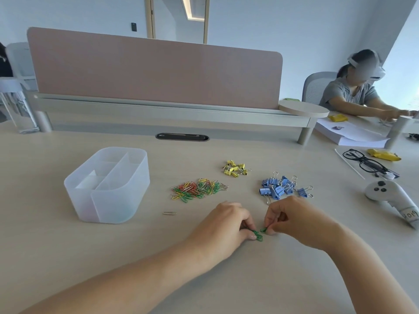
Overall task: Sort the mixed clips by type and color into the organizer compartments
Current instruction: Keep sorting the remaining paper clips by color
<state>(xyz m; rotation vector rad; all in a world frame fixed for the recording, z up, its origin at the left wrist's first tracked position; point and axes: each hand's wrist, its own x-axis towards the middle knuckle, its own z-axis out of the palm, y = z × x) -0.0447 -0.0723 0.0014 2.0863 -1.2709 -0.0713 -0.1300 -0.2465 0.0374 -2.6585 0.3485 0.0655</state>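
Matt, pale wood-look counter [68, 241]. Frosted, translucent plastic organizer [108, 196], smooth walls. Paperclips [197, 189] look colour-coated wire, a bare metal clip [169, 213] apart. Blue binder clips [280, 188] with shiny wire handles. Divider [154, 71] looks matt cloth.

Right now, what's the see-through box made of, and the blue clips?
The frosted translucent organizer box looks like plastic, matte and milky: its dividers show faintly through the walls. The blue binder clips look like painted metal with bare wire handles that glint silver, though that's a guess.
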